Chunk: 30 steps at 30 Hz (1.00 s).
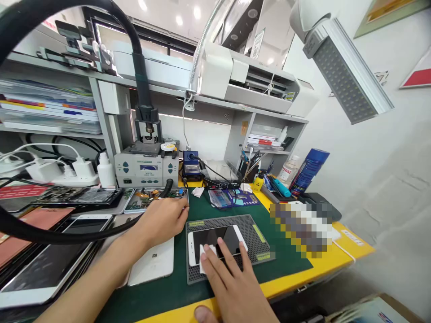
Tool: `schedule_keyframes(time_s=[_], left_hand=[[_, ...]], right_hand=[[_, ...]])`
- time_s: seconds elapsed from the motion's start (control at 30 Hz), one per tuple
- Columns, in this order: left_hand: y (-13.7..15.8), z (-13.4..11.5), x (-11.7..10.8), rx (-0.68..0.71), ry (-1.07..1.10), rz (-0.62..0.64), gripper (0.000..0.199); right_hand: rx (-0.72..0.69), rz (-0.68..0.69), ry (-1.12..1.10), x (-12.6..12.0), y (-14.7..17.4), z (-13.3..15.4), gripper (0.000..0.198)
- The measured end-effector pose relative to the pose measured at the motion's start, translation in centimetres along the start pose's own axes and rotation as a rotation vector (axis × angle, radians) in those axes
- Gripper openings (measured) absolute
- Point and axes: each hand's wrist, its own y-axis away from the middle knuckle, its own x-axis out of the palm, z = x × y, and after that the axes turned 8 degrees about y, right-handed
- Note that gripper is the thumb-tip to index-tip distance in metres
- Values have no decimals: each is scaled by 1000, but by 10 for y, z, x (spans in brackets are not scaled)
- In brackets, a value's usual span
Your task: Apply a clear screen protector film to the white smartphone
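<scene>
A white-framed smartphone (215,235) with a dark screen lies face up on a grey honeycomb mat (249,222). My right hand (232,282) is spread over its near side, fingers stretched out and apart. A piece of white tissue (202,264) is pinned under the fingertips at the phone's left end. Left of the mat, my left hand (166,220) hovers by a tray of small electronic parts (134,206). Its fingers are curled together at the tray's right edge; what they hold, if anything, is hidden. Below that wrist lies a white tablet-like back cover (156,262).
A black hose (101,237) loops across the left side and under my left forearm. Stacked phones and screens (47,269) crowd the left. A rework station (148,168) stands behind the tray. Bottles, including a blue can (310,170), line the right wall above the yellow table edge (286,280).
</scene>
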Motion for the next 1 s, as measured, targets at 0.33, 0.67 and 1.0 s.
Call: schedule_keyframes(time_s=[0.33,0.67,1.0], left_hand=[[2,-3,-2,-20,20,55,36],[0,-2,0,-37,46,73,35],[0,-3,-1,-32,68,75,34]], right_hand=[[190,-77,154,-5,53,-49,65],[502,-61,-36,-40,36,-98,61],[597,-199,-171,-63,-20,-152,43]])
